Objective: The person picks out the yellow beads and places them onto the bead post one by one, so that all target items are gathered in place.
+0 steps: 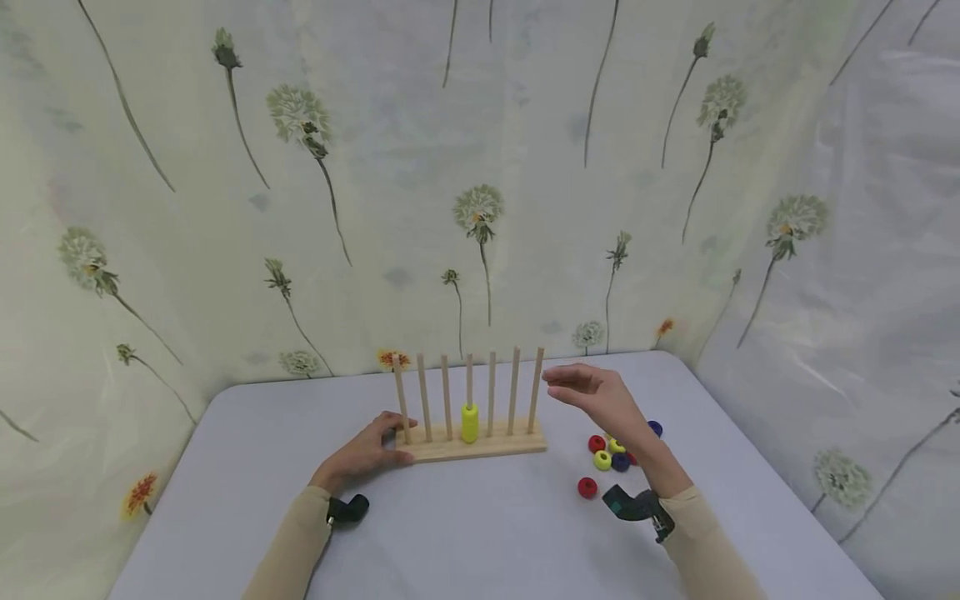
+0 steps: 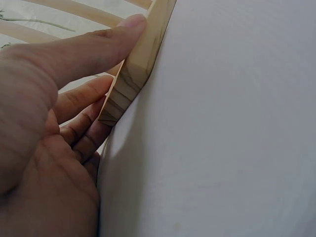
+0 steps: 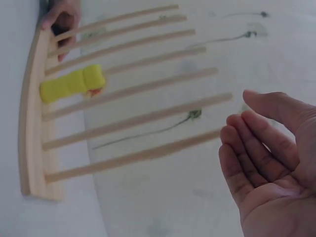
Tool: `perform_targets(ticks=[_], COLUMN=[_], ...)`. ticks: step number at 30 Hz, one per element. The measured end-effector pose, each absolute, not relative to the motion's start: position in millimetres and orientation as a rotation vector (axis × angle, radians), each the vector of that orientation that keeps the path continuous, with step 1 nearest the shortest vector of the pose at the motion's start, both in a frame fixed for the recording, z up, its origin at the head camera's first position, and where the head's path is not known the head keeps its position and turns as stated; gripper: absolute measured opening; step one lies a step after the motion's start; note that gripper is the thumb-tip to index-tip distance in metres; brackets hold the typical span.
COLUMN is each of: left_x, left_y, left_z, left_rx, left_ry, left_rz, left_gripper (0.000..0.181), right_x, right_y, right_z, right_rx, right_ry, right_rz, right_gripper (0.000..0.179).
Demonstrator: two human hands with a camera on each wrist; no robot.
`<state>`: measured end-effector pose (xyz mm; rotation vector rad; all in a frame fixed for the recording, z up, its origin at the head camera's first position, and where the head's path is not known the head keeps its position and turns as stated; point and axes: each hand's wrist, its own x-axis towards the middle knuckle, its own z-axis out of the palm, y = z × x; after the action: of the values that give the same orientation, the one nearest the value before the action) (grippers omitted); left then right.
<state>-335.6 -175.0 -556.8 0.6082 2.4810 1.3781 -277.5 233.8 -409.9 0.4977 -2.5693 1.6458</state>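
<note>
A wooden peg stand (image 1: pixel 480 451) with several upright pegs is on the white table. Yellow beads (image 1: pixel 469 423) are stacked on its middle peg; the other pegs are bare. My left hand (image 1: pixel 363 450) grips the left end of the base, and in the left wrist view the thumb (image 2: pixel 118 37) presses its front side while the fingers reach behind. Beside the top of the rightmost peg, my right hand (image 1: pixel 603 400) hovers with fingers loosely bent. Its palm (image 3: pixel 276 202) faces the right wrist camera and holds nothing.
Loose red beads (image 1: pixel 587 487), yellow beads (image 1: pixel 602 459) and blue beads (image 1: pixel 620 462) lie to the right of the stand, partly behind the right forearm. A flowered curtain (image 1: pixel 405 208) hangs behind the table (image 1: pixel 480 533) and along its sides.
</note>
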Motion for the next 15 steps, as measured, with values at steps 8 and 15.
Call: perform_targets(ticks=[8, 15], left_x=[-335, -333], left_y=[-175, -174], left_z=[-555, -554], left_rx=[0.615, 0.603], left_ry=[2.48, 2.495], left_rz=[1.384, 1.362], left_gripper=[0.058, 0.059], right_x=[-270, -261], right_y=[293, 336], right_z=[-452, -486], right_rx=[0.247, 0.054], right_ry=[-2.679, -2.743], right_rz=[1.508, 1.385], right_gripper=[0.044, 0.05])
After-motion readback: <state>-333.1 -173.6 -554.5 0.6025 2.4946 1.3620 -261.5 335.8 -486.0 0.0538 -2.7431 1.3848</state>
